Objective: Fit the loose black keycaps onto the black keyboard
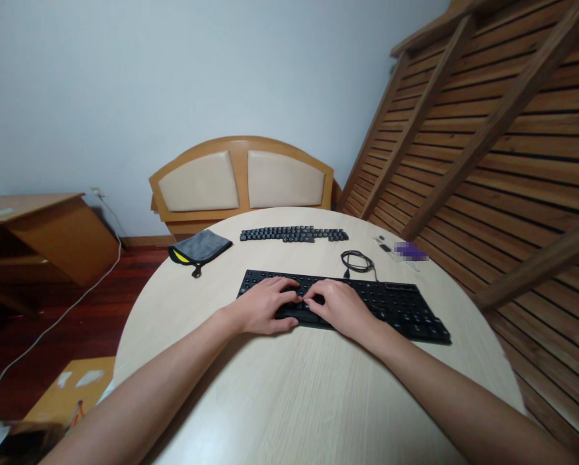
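Fingers of our right hand curl in, thumb and forefinger nearly meeting beside the fingertips of our left hand; whether they pinch something small, we cannot tell. Our left fingers spread over the keyboard, which lies on the table directly beneath both hands. Its long axis runs left to right, the right end angled toward us; neither hand is clearly nearer. It looks black and flat, with small raised squares, and its cable loops behind.
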The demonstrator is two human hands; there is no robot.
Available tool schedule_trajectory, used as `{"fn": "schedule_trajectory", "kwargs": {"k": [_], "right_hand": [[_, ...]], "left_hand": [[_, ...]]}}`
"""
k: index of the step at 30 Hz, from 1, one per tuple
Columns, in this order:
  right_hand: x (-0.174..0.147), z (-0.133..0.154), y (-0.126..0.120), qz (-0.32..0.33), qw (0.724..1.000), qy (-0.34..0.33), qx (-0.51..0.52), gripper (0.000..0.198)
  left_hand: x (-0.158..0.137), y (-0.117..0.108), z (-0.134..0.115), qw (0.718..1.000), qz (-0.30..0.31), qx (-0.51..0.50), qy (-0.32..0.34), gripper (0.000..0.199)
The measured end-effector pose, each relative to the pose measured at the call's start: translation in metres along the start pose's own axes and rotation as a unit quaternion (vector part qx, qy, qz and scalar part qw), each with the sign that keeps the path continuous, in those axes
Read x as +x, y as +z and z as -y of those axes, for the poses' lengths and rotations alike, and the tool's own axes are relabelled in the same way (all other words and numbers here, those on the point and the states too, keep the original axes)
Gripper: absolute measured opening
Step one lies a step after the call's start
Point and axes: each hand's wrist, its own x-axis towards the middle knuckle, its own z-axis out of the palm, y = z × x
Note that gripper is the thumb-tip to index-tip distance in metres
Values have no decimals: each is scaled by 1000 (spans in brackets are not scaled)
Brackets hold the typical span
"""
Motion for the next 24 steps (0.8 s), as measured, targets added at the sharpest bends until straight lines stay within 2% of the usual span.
{"fn": "schedule_trajectory", "kwargs": {"k": [4,7,11,16,24], "right_hand": [[6,-2,-5,12,1000,2,-11,13],[22,-8,-5,6,1000,9,-24,16],[61,-19,2,29,993,44,-103,27],[114,-24,17,60,987,68,-130,48],[175,-20,32,99,976,125,-144,57]], "left_hand": [[0,2,1,1000,-4,-10,3,40],[0,3,1,1000,-7,-20,-4,46],[0,3,1,1000,-5,-22,-13,50],[0,4,1,999,-8,-29,-13,51],[0,3,0,999,-6,-34,-18,52]]}}
